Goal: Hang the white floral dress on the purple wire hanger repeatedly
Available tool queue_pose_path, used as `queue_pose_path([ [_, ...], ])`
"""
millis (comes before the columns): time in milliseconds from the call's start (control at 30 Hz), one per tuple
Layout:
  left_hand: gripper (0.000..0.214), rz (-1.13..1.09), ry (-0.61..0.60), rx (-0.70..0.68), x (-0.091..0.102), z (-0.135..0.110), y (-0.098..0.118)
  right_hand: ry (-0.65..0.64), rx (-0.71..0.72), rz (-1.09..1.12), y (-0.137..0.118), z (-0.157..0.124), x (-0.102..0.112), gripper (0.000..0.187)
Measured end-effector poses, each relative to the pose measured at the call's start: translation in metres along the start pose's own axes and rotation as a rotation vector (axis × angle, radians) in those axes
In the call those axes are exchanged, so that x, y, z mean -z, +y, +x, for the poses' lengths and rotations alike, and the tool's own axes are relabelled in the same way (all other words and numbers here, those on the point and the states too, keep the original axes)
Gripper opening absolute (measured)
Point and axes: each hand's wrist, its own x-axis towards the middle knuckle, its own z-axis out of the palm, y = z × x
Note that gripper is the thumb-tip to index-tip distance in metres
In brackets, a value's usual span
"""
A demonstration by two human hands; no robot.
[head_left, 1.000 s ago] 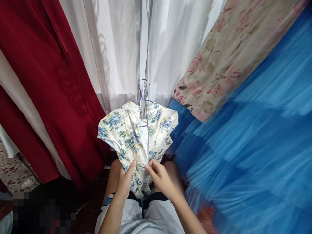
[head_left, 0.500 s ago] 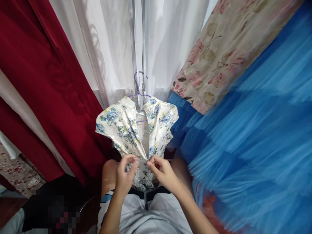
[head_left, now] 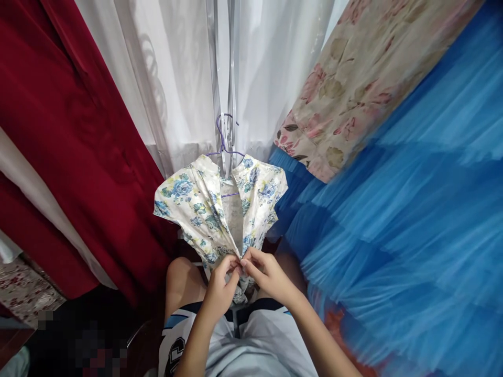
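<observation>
A white dress [head_left: 212, 220] with blue and yellow flowers hangs on a purple wire hanger [head_left: 222, 141]. Its front of view shows a long opening from the collar down, narrowing to a point at my fingers. My left hand [head_left: 226, 280] is closed in a pinch on the fabric at the lower end of this opening. Right beside it, my right hand [head_left: 265, 269] pinches the edge of the opening at the same spot, where a zipper seems to lie. The fingertips nearly touch and cover the small part between them. The dress's lower portion is bunched between my knees.
Dark red cloth [head_left: 98, 136] hangs on the left, and white sheer fabric [head_left: 176, 68] hangs behind the hanger. To the right are a beige floral cloth [head_left: 334, 104] and a layered blue tulle skirt [head_left: 393, 235], close to my right arm.
My left hand, apart from the opening before, has moved right and closed on the fabric beside my right hand. My right hand stays pinched at the opening, shifted slightly right.
</observation>
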Motion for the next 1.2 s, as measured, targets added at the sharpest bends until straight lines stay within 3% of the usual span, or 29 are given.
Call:
queue_pose_path([
  [233,0.020,0.004,-0.009,0.008,-0.001,-0.001,0.001,-0.059,-0.051,0.118,-0.010,-0.008,-0.008,0.027],
  [367,0.022,0.029,-0.007,-0.001,-0.005,-0.005,0.002,-0.018,-0.131,0.443,-0.012,-0.007,-0.012,0.028],
  [467,0.018,0.182,-0.040,-0.047,-0.002,-0.007,0.006,-0.028,-0.300,0.784,-0.006,-0.003,-0.012,0.028],
  [567,0.018,0.311,-0.076,-0.061,0.006,-0.008,0.008,-0.003,-0.373,0.958,-0.007,0.008,-0.006,0.024],
  [700,0.022,0.354,-0.108,-0.044,0.011,-0.007,0.009,0.093,-0.238,0.892,-0.034,0.053,0.017,0.021],
  [900,0.016,0.372,-0.158,-0.038,-0.002,-0.003,0.006,0.228,-0.034,0.873,-0.095,0.139,0.048,0.019],
  [1067,0.017,0.366,-0.174,-0.014,0.007,0.006,-0.002,0.286,0.137,0.849,-0.110,0.138,0.045,0.018],
  [1200,0.018,0.380,-0.080,-0.076,0.026,0.027,0.011,0.336,0.150,0.788,-0.101,0.123,0.039,0.018],
])
